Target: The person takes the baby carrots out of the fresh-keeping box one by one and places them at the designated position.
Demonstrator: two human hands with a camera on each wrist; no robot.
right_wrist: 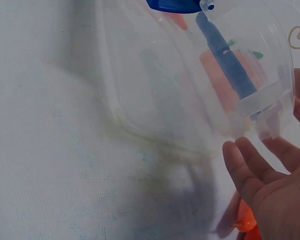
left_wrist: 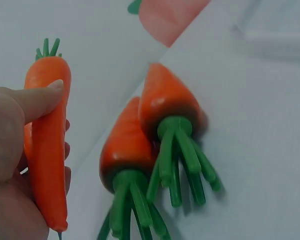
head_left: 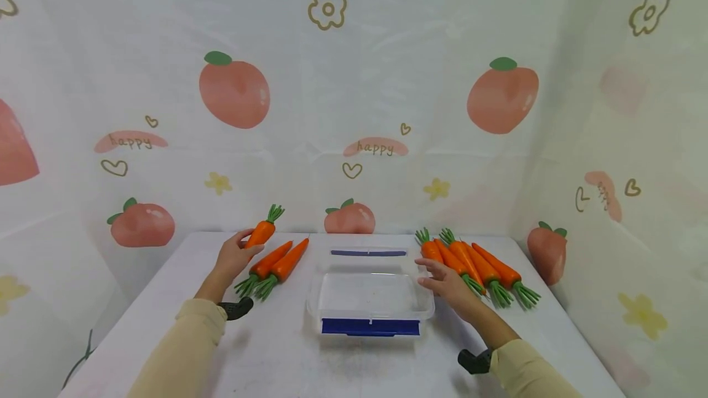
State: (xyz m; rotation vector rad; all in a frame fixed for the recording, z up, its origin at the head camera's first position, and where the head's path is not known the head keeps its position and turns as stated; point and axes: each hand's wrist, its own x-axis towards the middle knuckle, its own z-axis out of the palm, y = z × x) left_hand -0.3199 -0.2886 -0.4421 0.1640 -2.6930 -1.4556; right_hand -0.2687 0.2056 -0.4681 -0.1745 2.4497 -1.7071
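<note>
My left hand (head_left: 235,260) grips an orange toy-like carrot (head_left: 260,233) with a short green top. In the left wrist view the thumb lies along this carrot (left_wrist: 48,150), its leafy end up. Beside that hand two more carrots (head_left: 289,261) lie on the table, leaves toward me. A transparent plastic box (head_left: 365,296) with blue latches (head_left: 370,327) stands in the middle. At its right side is my right hand (head_left: 450,287), fingers extended and holding nothing. The right wrist view shows those fingertips (right_wrist: 231,150) close to the box wall; contact cannot be told.
Several carrots (head_left: 487,269) lie in a group right of the box, partly behind my right hand. The white table (head_left: 265,355) meets a printed curtain (head_left: 298,109) at the back. A dark cord (head_left: 83,358) hangs at the left edge.
</note>
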